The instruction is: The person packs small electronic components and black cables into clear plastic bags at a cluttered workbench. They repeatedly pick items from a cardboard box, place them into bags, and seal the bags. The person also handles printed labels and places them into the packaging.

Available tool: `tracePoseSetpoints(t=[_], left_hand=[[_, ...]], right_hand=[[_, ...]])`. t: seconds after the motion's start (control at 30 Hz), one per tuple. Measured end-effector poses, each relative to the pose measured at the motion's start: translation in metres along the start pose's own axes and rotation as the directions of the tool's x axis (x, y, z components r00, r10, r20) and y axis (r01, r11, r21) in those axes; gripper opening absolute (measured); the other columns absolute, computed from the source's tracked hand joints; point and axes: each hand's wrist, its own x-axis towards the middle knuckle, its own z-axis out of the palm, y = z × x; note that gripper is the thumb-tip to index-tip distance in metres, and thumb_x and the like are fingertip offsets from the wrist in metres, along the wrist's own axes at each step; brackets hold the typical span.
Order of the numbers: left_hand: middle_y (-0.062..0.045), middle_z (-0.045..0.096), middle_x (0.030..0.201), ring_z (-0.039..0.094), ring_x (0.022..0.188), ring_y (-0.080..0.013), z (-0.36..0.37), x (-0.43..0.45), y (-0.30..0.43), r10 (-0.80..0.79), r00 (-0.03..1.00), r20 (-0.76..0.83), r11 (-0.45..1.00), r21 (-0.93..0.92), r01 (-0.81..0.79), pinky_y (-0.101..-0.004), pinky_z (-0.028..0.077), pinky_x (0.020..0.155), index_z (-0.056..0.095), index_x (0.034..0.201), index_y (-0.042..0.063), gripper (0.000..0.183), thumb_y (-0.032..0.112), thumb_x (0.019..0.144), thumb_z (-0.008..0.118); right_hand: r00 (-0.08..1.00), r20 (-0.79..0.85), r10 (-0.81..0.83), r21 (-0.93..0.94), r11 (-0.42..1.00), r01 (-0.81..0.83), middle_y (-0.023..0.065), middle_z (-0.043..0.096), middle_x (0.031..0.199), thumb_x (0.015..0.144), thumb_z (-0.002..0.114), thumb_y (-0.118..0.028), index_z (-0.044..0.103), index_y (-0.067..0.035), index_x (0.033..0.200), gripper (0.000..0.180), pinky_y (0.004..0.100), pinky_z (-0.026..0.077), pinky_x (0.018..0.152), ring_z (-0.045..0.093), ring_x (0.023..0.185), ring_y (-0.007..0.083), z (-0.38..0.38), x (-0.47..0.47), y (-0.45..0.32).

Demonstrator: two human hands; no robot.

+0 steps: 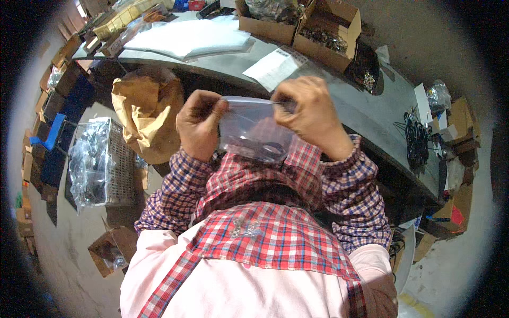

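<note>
A clear plastic bag (pixel 250 127) hangs between my two hands above my lap. My left hand (pixel 203 123) pinches its upper left corner between thumb and fingers. At the upper right corner, my right hand (pixel 308 113) grips the bag's edge, with its fingers curled. Something dark and thin, perhaps a cable (pixel 274 149), shows at the bottom of the bag; I cannot tell exactly what it is. Below the bag lies the red checked apron (pixel 270 234) that I wear.
A grey table (pixel 354 107) curves ahead, bearing white plastic sheets (pixel 187 37), a printed paper (pixel 276 65), an open carton (pixel 330 30) of small parts and black cables (pixel 416 139). A brown paper sack (pixel 147 115) and plastic crate (pixel 119 167) stand left; a cardboard box (pixel 113 252) sits on the floor.
</note>
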Motion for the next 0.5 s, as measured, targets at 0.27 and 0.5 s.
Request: tracePoseSetpoints(t=[0.27, 0.5], left_hand=[[0.0, 0.056, 0.078, 0.052, 0.073, -0.0073, -0.042, -0.003, 0.001, -0.024, 1.0, -0.014, 0.999, 0.045, 0.025, -0.0209, 0.042, 0.068, 0.055, 0.091, 0.001, 0.012, 0.011, 0.091, 0.062], [-0.005, 0.054, 0.086, 0.049, 0.076, -0.0116, -0.162, -0.024, 0.002, -0.13, 0.96, -0.247, 0.953, 0.235, 0.19, -0.0271, 0.044, 0.07, 0.05, 0.099, 0.0, 0.014, 0.014, 0.096, 0.05]], right_hand=[[0.989, 0.032, 0.146, 0.044, 0.988, -0.147, 0.0098, 0.061, 0.075, 0.07, 0.067, -0.014, 0.059, -0.007, 0.077, 0.013, 0.0377, 0.043, 0.076, 0.059, 0.077, 0.0287, -0.013, -0.027, 0.021], [0.925, 0.19, 0.328, 0.25, 0.895, -0.369, 0.0088, 0.06, 0.078, 0.082, 0.063, -0.008, 0.06, 0.0, 0.087, 0.01, 0.0306, 0.045, 0.069, 0.057, 0.075, 0.0167, -0.005, -0.046, 0.028]])
